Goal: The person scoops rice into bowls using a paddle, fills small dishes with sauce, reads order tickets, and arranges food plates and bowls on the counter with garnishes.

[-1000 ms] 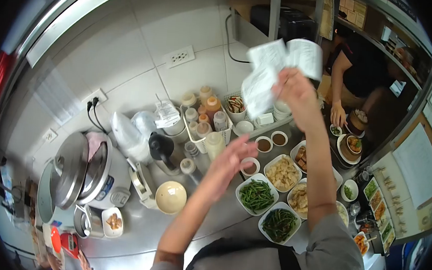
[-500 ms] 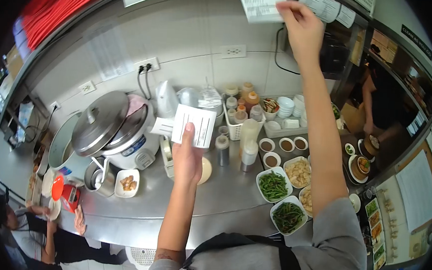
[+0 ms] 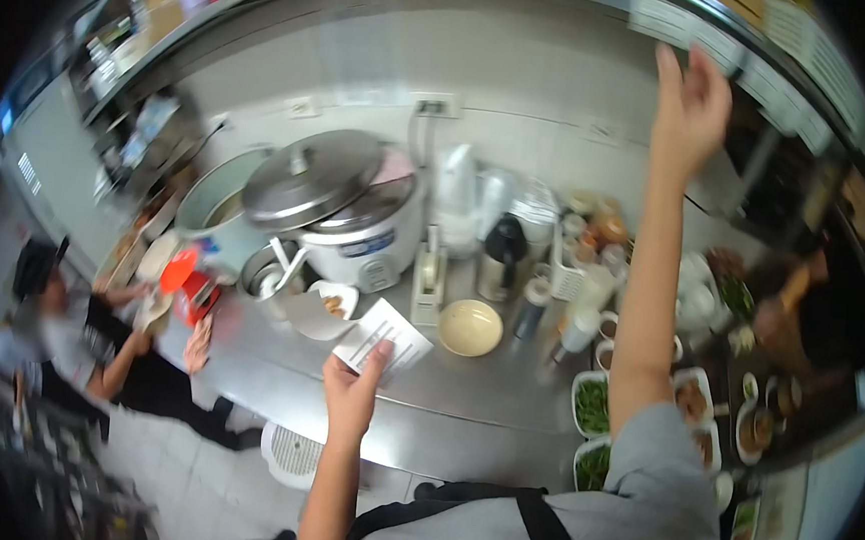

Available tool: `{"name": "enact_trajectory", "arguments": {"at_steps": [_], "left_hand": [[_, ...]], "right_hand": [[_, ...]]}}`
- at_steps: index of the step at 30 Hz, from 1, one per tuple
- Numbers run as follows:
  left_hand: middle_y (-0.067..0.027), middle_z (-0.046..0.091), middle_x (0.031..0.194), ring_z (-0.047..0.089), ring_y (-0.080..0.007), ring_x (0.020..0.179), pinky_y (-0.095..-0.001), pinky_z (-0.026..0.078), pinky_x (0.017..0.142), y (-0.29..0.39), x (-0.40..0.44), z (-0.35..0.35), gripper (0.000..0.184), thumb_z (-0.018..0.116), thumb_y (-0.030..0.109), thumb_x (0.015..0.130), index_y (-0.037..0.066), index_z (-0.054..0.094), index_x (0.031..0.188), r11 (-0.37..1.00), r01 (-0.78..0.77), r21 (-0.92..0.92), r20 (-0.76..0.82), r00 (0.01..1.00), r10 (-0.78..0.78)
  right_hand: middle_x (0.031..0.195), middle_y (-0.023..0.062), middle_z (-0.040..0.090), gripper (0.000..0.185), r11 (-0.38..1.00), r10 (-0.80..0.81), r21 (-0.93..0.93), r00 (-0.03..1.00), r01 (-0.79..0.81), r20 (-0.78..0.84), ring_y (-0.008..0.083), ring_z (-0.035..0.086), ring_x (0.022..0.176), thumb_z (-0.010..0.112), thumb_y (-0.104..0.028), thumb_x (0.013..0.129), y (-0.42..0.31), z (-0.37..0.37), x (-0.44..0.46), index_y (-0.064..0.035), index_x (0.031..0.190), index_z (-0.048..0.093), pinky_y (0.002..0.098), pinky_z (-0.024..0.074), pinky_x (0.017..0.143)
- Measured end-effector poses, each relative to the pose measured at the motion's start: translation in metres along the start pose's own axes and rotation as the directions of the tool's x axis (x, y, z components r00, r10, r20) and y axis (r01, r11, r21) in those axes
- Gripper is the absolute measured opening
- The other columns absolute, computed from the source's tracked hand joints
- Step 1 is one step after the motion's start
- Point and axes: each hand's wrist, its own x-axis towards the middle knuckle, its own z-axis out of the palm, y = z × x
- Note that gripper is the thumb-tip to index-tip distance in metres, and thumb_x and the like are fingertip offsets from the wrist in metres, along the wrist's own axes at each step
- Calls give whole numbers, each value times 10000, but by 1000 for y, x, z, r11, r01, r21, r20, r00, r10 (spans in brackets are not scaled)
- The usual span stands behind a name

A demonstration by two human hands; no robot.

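Observation:
My left hand (image 3: 351, 397) holds printed paper slips (image 3: 388, 339) above the steel counter, its thumb pressed on the top one. High at the upper right, my right hand (image 3: 691, 118) is raised with fingers apart and nothing between them, a little blurred. Just above its fingertips, several white slips (image 3: 662, 21) hang in a row along the shelf edge. Behind the slips in my left hand, a small white dish (image 3: 342, 296) with brown pieces is partly covered. A cream bowl (image 3: 470, 329) stands to their right.
A large rice cooker (image 3: 363, 260) with a tilted lid stands at the back, beside a tape dispenser (image 3: 429, 288) and a black-topped jug (image 3: 503, 260). Dishes of green beans (image 3: 592, 404) sit at right. A red scale (image 3: 193, 298) and a co-worker (image 3: 96, 347) are at left.
My right hand has let go of the slip it held by the shelf and moved right, fingers opening. My left hand has lowered with its slips. The view has turned left.

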Motion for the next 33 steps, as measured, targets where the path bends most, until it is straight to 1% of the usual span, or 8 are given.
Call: {"name": "enact_trajectory", "arguments": {"at_steps": [2,4,6,12,21,22,25,33], "left_hand": [[-92,676,861,615,-110,752,-263,485,670,-10,-2,-19,308,660,182,855,-45,601,1055,964,-37,262,21,999,32],[-107,676,770,629,-152,676,-296,486,609,-12,-12,-43,290,652,192,843,-10,605,1046,842,-10,539,-21,999,25],[-119,659,733,635,-243,647,-342,488,584,-12,-27,-58,234,645,175,808,38,602,993,742,-40,669,-93,986,137],[-105,632,758,617,-309,688,-379,487,597,12,-106,-116,167,607,131,787,85,559,941,511,158,845,-263,955,138],[-89,655,911,635,-280,786,-349,506,674,39,-238,-250,325,578,72,793,148,618,1106,548,441,711,-650,710,272],[-115,664,893,650,-246,727,-331,509,668,31,-253,-267,287,583,73,812,117,634,1091,525,426,737,-664,600,446],[-137,674,868,658,-171,676,-301,526,618,31,-302,-306,242,597,96,843,64,630,1081,815,481,323,-936,290,199],[-133,617,1070,644,-174,876,-254,567,651,16,-350,-401,278,464,82,944,-47,510,1185,970,-227,90,-996,-20,88]], "right_hand": [[924,40,575,222,823,440,255,853,-508,280,102,471,730,674,-109,827,-76,-2,-94,-27,1020,599,253,424,710],[1049,109,592,540,834,172,150,508,-532,844,186,555,870,756,-289,749,-140,-1,-174,-4,1155,541,311,445,804],[1260,203,509,748,687,-64,248,283,-683,957,298,516,1144,783,-353,703,-195,20,-237,5,1267,449,393,448,906],[1096,225,599,494,312,-319,0,-105,-950,942,298,578,1031,647,-297,853,-311,18,-307,56,1179,531,381,460,845],[1132,161,592,389,-131,-315,-102,-56,-986,947,210,544,1061,454,-244,973,-515,81,-380,81,1175,526,318,402,918],[1099,141,607,371,-145,-304,-73,-25,-987,952,187,552,1031,504,-213,956,-536,91,-386,90,1168,527,309,407,908],[999,62,629,257,-124,-412,-24,29,-992,911,123,545,935,589,-139,911,-596,120,-399,52,1082,607,257,411,864],[1061,74,631,277,-389,-564,-279,-12,-878,826,122,551,996,535,-146,934,-766,192,-464,38,1133,593,263,410,911]]}}
